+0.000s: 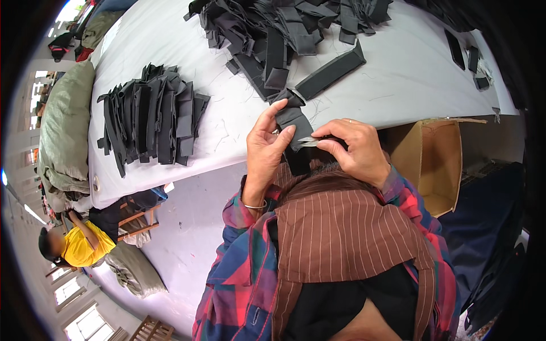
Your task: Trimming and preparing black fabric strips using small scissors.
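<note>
My left hand (pixel 263 149) pinches a dark grey fabric strip (pixel 296 120) between thumb and fingers, just off the table's near edge. The strip's lower part hangs down in front of my apron. In my right hand (pixel 362 152) is a small pair of thread snips (pixel 307 141), whose silver blade tips touch or nearly touch the strip's right edge; their handles are hidden in my fist. Beyond my hands a single dark strip (pixel 331 71) lies slantwise on the table. Behind it spreads a loose heap of similar strips (pixel 278 31).
A neat row of stacked dark strips (pixel 151 116) lies on the white table (pixel 227 128) at left. An open cardboard box (pixel 446 165) stands below the table's edge at right. Big stuffed sacks (pixel 67 119) line the left side, where a person in yellow (pixel 86 244) sits.
</note>
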`<action>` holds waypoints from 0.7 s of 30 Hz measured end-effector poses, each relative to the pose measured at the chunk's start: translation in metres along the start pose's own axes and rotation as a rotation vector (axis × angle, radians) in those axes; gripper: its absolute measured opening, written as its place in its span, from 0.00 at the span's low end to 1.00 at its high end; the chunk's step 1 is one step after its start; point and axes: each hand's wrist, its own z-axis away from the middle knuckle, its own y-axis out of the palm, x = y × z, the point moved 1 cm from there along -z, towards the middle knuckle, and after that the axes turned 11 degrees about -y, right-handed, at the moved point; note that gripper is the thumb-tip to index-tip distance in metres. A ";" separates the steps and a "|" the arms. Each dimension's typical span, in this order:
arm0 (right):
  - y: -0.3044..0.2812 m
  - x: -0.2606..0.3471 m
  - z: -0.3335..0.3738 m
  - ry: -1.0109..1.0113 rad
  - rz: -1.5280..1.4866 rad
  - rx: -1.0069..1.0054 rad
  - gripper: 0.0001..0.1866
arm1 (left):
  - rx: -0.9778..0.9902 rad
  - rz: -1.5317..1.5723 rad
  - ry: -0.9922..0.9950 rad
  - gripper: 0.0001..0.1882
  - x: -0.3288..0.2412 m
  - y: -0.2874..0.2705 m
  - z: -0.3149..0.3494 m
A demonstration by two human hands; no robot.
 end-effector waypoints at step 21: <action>0.009 -0.002 -0.013 0.012 0.086 -0.112 0.05 | 0.109 -0.120 0.039 0.28 -0.002 0.008 0.009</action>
